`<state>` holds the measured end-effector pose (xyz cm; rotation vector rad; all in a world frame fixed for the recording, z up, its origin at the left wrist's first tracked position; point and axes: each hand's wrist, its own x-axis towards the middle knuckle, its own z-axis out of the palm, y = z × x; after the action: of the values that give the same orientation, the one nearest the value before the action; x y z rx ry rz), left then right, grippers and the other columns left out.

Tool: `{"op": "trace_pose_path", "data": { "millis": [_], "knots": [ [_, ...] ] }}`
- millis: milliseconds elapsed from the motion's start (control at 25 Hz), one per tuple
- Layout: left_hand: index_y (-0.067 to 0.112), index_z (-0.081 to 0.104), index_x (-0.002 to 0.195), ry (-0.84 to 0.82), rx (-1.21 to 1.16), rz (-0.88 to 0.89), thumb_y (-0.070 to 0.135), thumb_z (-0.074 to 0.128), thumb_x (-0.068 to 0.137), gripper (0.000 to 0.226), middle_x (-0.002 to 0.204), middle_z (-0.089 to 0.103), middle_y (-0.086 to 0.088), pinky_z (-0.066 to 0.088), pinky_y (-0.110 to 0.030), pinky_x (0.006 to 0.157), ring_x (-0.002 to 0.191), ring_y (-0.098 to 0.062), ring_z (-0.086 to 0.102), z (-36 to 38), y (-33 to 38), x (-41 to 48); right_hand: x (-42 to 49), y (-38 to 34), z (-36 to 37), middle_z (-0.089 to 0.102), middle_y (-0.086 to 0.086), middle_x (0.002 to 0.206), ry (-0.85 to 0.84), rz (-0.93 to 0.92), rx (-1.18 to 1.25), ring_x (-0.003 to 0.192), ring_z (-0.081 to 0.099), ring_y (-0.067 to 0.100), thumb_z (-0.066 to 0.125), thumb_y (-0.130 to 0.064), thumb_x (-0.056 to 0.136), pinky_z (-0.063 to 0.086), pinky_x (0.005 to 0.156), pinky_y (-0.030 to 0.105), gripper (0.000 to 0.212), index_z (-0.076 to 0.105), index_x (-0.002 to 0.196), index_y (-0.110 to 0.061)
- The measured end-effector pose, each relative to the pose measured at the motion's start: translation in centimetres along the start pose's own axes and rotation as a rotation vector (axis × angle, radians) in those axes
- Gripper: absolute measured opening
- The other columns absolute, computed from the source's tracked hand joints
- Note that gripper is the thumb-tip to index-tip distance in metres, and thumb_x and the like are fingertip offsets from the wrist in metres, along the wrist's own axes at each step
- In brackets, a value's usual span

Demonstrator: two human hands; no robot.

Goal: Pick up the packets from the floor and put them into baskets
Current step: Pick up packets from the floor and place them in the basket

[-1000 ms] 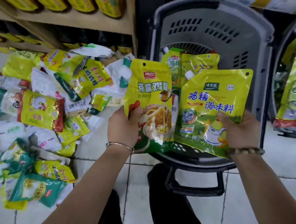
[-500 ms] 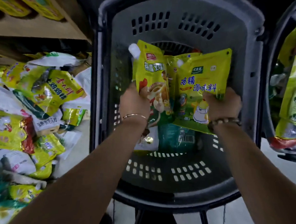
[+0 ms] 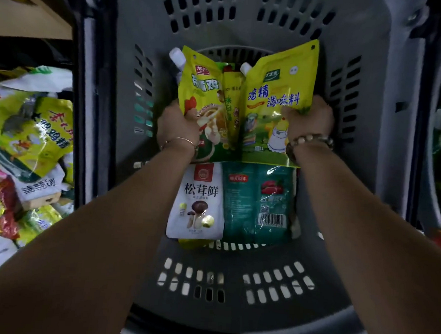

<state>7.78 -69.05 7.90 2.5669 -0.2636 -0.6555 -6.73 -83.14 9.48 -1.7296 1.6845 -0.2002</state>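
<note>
Messy pile (image 3: pixel 29 131) of packets on the floor left of the grey basket (image 3: pixel 367 174), wooden shelf (image 3: pixel 22 21) above. In the basket a white packet (image 3: pixel 200 199) and teal packet (image 3: pixel 258 202) lie flat side by side, their far ends covered by two yellow ones. Left hand (image 3: pixel 177 125) grips the left packet (image 3: pixel 200 89), right hand (image 3: pixel 307 120) the right packet (image 3: pixel 277 93), fingers curled round the lower edges. Both point tops-away, long axis toward the far wall.
</note>
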Motion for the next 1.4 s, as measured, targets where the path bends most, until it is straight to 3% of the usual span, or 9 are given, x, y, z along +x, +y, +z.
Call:
{"op": "trace_pose_path", "data": {
  "millis": [160,320,400,440,560,680,800,1200,1400],
  "knots": [
    [0.005,0.060,0.114,0.030,-0.029,-0.118,0.025,0.055,0.091,0.031,0.116,0.062,-0.021,0.042,-0.034,0.076,0.108,-0.037,0.057,1.5,-1.4,1.1,0.4,0.7,0.9,0.062,0.015,0.118,0.031,0.040,-0.161,0.108,0.058,0.028,0.060,-0.020,0.088,0.044,0.078,0.032,0.031,0.054,0.113,-0.004],
    [0.009,0.053,0.120,0.054,-0.102,-0.260,0.016,0.059,0.085,0.036,0.121,0.061,-0.013,0.041,-0.026,0.076,0.110,-0.031,0.057,1.7,-0.7,1.3,-0.5,0.8,1.0,0.044,0.012,0.140,0.033,0.004,-0.228,0.124,0.047,0.027,0.054,-0.011,0.089,0.041,0.096,0.036,0.056,0.032,0.140,-0.008],
    [0.013,0.044,0.131,0.111,-0.232,-0.134,0.007,0.061,0.079,0.055,0.126,0.055,-0.010,0.042,-0.027,0.088,0.113,-0.028,0.055,0.7,-0.3,-0.3,-1.9,1.4,0.5,0.029,0.014,0.147,0.021,-0.171,-0.274,0.134,0.032,0.029,0.059,-0.010,0.084,0.031,0.107,0.035,0.068,0.026,0.144,-0.007],
    [0.013,0.040,0.135,0.155,-0.235,0.034,0.004,0.064,0.075,0.065,0.133,0.049,-0.011,0.042,-0.030,0.097,0.118,-0.027,0.051,0.3,-0.3,-1.4,-2.6,1.7,0.4,0.024,0.015,0.149,0.009,-0.247,-0.301,0.136,0.027,0.030,0.062,-0.012,0.083,0.027,0.110,0.036,0.071,0.026,0.144,-0.008],
    [0.016,0.033,0.143,0.068,0.148,0.415,0.027,0.076,0.072,0.083,0.152,0.020,-0.018,0.019,-0.044,0.114,0.140,-0.035,0.017,0.7,-0.5,-3.7,-3.7,2.6,1.0,0.013,0.013,0.155,-0.149,-0.311,-0.366,0.141,0.015,0.032,0.066,-0.023,0.083,0.023,0.113,0.042,0.079,0.022,0.147,-0.018],
    [0.021,0.013,0.149,-0.244,0.435,0.371,0.055,0.062,0.080,0.091,0.157,-0.003,-0.014,0.001,-0.049,0.114,0.143,-0.034,-0.008,2.8,-1.4,-3.1,-3.1,3.6,2.7,-0.008,0.011,0.157,-0.337,-0.286,-0.484,0.143,-0.006,0.031,0.064,-0.040,0.083,0.010,0.116,0.049,0.088,0.007,0.149,-0.029],
    [0.020,-0.002,0.150,-0.293,0.501,0.369,0.058,0.040,0.090,0.082,0.157,-0.012,-0.013,-0.005,-0.051,0.114,0.143,-0.033,-0.014,4.7,-2.6,-2.3,-2.7,5.2,4.5,-0.026,0.016,0.152,-0.405,-0.336,-0.652,0.140,-0.020,0.034,0.057,-0.052,0.084,-0.004,0.112,0.051,0.093,-0.009,0.147,-0.036],
    [0.023,-0.003,0.150,-0.324,0.505,0.374,0.054,0.038,0.092,0.078,0.157,-0.011,-0.010,-0.003,-0.050,0.114,0.144,-0.030,-0.010,5.0,-2.8,-1.6,-2.8,5.8,5.7,-0.026,0.016,0.151,-0.344,-0.339,-0.723,0.140,-0.020,0.034,0.055,-0.057,0.081,-0.007,0.111,0.051,0.096,-0.013,0.146,-0.037],
    [0.019,0.015,0.148,-0.395,0.367,0.254,0.042,0.057,0.087,0.078,0.156,0.012,-0.011,0.023,-0.047,0.112,0.142,-0.031,0.015,1.7,-0.7,-2.9,-4.5,2.3,3.5,0.008,0.014,0.156,-0.255,-0.281,-0.567,0.143,0.009,0.032,0.049,-0.036,0.092,0.016,0.113,0.047,0.061,0.023,0.146,-0.023]
  ]
}}
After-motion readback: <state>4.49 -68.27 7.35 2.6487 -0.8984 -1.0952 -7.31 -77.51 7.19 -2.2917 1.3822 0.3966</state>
